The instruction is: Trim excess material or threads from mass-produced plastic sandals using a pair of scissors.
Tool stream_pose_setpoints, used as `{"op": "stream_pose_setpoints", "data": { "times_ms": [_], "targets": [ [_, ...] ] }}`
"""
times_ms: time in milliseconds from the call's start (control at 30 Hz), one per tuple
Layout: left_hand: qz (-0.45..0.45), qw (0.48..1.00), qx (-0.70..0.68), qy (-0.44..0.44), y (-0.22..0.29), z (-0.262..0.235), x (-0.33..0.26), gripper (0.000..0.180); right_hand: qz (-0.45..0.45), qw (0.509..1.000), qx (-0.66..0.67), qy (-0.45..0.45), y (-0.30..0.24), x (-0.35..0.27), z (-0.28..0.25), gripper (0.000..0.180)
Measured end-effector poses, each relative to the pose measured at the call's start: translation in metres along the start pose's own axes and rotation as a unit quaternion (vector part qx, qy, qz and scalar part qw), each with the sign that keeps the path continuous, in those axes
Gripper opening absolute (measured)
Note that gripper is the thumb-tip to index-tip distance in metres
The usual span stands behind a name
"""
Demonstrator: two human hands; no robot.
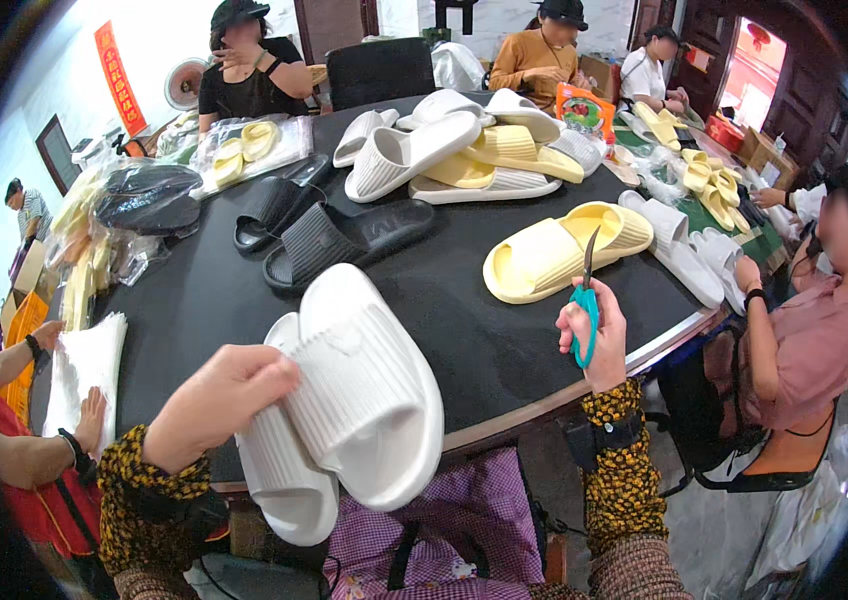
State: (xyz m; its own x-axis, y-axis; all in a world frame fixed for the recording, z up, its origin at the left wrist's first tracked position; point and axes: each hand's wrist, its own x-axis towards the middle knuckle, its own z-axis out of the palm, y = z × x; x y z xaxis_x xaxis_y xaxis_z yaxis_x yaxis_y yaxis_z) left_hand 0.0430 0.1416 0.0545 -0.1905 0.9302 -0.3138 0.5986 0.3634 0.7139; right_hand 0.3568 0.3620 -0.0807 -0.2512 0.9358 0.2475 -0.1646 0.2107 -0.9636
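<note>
In my left hand (222,400) is a pair of white slide sandals (364,400), pinched by the ribbed straps and held up over the table's near edge. The front sandal overlaps the other, hiding part of it. My right hand (596,335) is closed round scissors (585,312) with teal handles, their dark blades pointing up. Just beyond the blades lies a pair of yellow slides (554,250). Black slides (334,245) rest on the table beyond the white pair.
A heap of white and yellow slides (464,150) covers the far middle of the black table (434,330). Bagged slippers (149,195) lie at left, beside a stack of white bags (84,370) under another person's hands. Several people sit around; one at right (794,330) handles white slides.
</note>
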Motion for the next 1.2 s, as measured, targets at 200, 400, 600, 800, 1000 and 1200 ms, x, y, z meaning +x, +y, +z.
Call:
{"op": "stream_pose_setpoints", "data": {
  "times_ms": [200, 400, 600, 800, 1000, 1200],
  "targets": [
    [0.109, 0.862, -0.483, 0.11, -0.028, -0.013, -0.012, 0.026, -0.01, 1.0, -0.013, -0.002, -0.001, -0.001, 0.002, 0.038],
    [0.142, 0.813, -0.551, 0.125, -0.028, 0.001, 0.001, 0.033, 0.003, 1.0, 0.01, 0.002, -0.018, 0.002, 0.007, 0.04],
    [0.148, 0.818, -0.525, 0.183, -0.034, 0.019, 0.047, 0.043, -0.094, 0.963, -0.03, -0.251, -0.079, 0.008, 0.076, 0.054],
    [0.215, 0.809, -0.474, 0.274, -0.042, 0.017, 0.087, 0.04, -0.138, 0.931, -0.141, -0.307, -0.087, 0.041, 0.147, 0.049],
    [0.225, 0.809, -0.358, 0.408, -0.065, 0.012, 0.09, 0.038, -0.113, 0.929, -0.165, -0.311, -0.029, 0.053, 0.176, 0.045],
    [0.209, 0.785, -0.435, 0.389, -0.068, 0.002, 0.083, 0.051, -0.052, 0.89, -0.208, -0.403, -0.012, 0.041, 0.178, 0.043]
  ]
}}
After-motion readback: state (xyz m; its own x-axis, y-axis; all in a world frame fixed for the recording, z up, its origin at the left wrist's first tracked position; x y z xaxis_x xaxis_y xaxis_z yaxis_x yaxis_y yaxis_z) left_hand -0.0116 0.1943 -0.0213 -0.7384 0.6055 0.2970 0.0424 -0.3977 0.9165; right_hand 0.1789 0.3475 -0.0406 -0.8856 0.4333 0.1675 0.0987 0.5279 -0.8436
